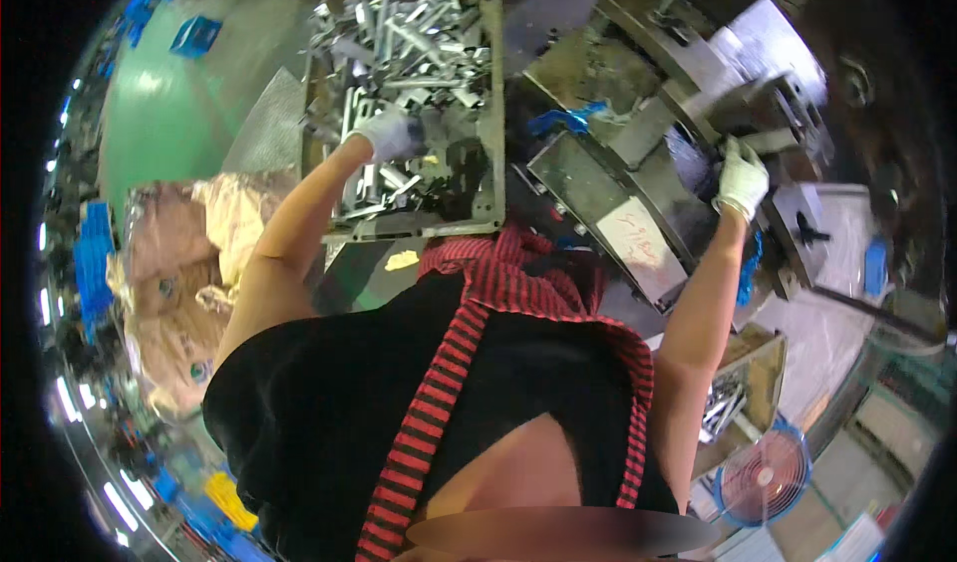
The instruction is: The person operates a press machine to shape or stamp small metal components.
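Note:
My left hand (392, 134), in a white glove, reaches into a shallow tray (492, 94) heaped with silvery metal pieces (414, 39). Motion smears its fingers, so whether they grip a piece does not show. On the right, my right hand (743, 178), also gloved in white, is at a dark metal machine (638, 143) with heavy blocks. Its fingers are bent and pressed together by a metal block (768, 141). What they hold, if anything, is hidden. A pale plate with red handwriting (638, 248) lies on the machine's near side.
Blue cloth or film (568, 119) lies on the machine. A bar (867, 308) juts out at right. Below my right arm are a box of metal parts (763, 383) and a round fan (764, 474). Brown sacks (169, 293) stand at left; a blue crate (195, 36) sits on the green floor.

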`<state>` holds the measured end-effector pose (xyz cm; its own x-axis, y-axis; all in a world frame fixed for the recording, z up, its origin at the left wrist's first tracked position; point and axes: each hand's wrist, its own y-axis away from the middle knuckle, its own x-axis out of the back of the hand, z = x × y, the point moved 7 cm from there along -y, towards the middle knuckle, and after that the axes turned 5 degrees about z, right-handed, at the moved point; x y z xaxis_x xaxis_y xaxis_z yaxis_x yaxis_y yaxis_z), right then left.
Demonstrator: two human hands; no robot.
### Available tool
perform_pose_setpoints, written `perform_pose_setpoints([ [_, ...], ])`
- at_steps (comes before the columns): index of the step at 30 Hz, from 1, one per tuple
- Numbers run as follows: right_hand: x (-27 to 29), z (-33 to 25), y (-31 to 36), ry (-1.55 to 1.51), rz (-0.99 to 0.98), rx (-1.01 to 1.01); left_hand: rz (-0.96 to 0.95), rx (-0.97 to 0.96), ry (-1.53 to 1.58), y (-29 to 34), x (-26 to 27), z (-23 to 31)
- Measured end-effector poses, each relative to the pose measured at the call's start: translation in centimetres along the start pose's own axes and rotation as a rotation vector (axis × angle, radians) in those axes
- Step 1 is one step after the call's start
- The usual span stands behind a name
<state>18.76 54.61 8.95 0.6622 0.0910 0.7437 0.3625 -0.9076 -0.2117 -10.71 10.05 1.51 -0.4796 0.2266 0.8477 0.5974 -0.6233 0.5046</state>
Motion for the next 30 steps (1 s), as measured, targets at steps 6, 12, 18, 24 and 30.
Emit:
perform_pose_setpoints([
  [6, -1.6, 2.4, -1.3, -0.077, -0.035, -0.046, -0.457, 0.048, -0.331, 6.4, -9.3, -7.1],
  [12, -1.6, 2.7, -0.9, -0.204, -0.100, -0.161, -0.236, -0.012, -0.454, 7.9, -9.4, -7.2],
  [18, -0.8, 0.3, -0.9, 0.251, 0.025, 0.096, -0.011, 0.077, -0.057, 6.9, -10.2, -9.8],
  [24, -0.5, 2.2, 0.9, -0.129, 0.143, 0.067, 0.387, 0.014, 0.187, 3.6, -5.1, -9.3],
  [30, -1.5, 1.0, 1.5, -0.577, -0.072, -0.252, 0.228, -0.023, 1.692, 0.7, 3.4, 3.7],
])
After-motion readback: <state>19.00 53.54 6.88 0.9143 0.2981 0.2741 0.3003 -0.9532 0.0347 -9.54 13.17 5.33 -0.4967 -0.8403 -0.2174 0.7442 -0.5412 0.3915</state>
